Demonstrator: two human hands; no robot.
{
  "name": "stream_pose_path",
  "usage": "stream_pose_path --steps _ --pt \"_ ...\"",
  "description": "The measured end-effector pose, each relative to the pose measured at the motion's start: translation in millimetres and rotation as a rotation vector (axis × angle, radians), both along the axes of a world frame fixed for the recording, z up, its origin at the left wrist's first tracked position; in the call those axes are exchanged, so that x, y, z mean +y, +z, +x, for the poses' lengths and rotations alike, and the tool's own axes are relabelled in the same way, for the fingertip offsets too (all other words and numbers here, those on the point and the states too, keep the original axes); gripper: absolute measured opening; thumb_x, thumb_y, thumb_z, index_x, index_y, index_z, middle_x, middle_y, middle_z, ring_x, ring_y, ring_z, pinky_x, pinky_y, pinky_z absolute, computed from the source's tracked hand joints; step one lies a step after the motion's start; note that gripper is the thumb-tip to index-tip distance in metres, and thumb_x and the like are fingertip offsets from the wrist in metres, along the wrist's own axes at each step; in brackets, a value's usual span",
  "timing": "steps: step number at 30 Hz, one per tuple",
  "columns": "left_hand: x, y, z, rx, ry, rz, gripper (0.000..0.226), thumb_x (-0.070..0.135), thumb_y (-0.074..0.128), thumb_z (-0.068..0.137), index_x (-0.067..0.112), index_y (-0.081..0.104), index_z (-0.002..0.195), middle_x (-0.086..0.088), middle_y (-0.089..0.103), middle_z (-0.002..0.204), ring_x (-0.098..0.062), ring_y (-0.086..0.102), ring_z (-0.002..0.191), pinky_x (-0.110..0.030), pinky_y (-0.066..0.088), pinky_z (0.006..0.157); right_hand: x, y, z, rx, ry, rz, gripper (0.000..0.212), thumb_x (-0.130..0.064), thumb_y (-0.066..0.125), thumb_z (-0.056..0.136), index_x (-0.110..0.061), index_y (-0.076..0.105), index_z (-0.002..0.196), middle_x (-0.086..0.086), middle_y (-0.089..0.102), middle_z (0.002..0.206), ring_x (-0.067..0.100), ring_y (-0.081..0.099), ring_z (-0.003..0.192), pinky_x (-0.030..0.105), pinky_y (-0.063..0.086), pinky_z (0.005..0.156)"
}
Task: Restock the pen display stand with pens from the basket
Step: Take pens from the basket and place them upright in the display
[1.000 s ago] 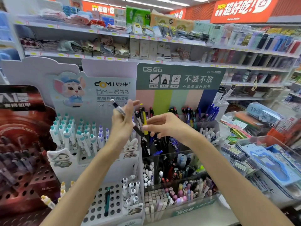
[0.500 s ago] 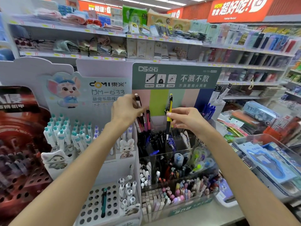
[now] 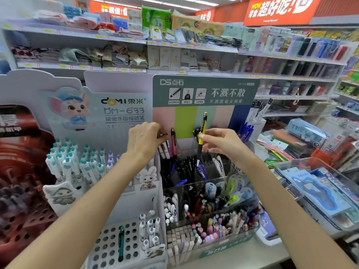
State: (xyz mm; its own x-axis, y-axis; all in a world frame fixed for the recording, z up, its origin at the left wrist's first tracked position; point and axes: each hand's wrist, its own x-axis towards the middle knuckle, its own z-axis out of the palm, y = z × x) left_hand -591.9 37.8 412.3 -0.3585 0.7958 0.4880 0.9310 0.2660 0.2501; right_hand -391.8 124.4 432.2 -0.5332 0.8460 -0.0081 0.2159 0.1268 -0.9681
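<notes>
The pale pen stand card (image 3: 124, 105) says "DOMI" and "DM-633"; the green card (image 3: 206, 90) says "DS"; a red sign (image 3: 279, 10) says "WOW"

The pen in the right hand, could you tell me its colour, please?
Yellow and black pen, pinched by the right hand; head view.

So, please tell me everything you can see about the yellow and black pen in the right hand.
The yellow and black pen looks like plastic: a yellow barrel, a black clip with white lettering near the top, a yellow push button, a dark lower section and a silvery tip. It stands nearly upright, tip down, above the dark pens in the display stand. The right hand pinches its middle; whether the tip touches anything below is unclear.
</notes>
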Motion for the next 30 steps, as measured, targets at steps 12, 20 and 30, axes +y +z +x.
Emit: stream_pose_path --steps 12,20,30 --pt "-37 -26 -9 0.114 -0.167 0.047 0.013 0.033 0.068 0.086 0.025 0.074 0.095 0.005 0.071 0.097 -0.022 0.060 0.091 -0.034 0.039 0.086 -5 -10 -52 -0.071 -0.086 0.568 0.027 -0.015 0.065 0.089 -0.013 0.059 0.115 0.004 0.071 0.095 0.018 0.068 0.089 0.038 0.054 0.088" --pt "-39 -33 -8 0.095 -0.166 0.020 0.015 0.028 0.063 0.088 0.025 0.075 0.098 0.005 0.069 0.105 -0.021 0.058 0.098 -0.031 0.035 0.091 -11 -41 -70 -0.405 -0.023 0.957 0.068 -0.020 0.060 0.092 -0.027 0.019 0.147 0.003 0.061 0.066 0.024 0.056 0.054 0.039 0.054 0.064" --pt "-37 -34 -11 0.073 -0.174 0.048 0.021 0.026 0.062 0.087 0.021 0.071 0.105 0.001 0.069 0.104 -0.024 0.060 0.099 -0.032 0.037 0.089 -12 -39 -65 -0.509 0.080 0.971 0.063 -0.030 0.057 0.091 -0.039 0.028 0.146 0.004 0.058 0.128 0.027 0.055 0.115 0.037 0.047 0.087"
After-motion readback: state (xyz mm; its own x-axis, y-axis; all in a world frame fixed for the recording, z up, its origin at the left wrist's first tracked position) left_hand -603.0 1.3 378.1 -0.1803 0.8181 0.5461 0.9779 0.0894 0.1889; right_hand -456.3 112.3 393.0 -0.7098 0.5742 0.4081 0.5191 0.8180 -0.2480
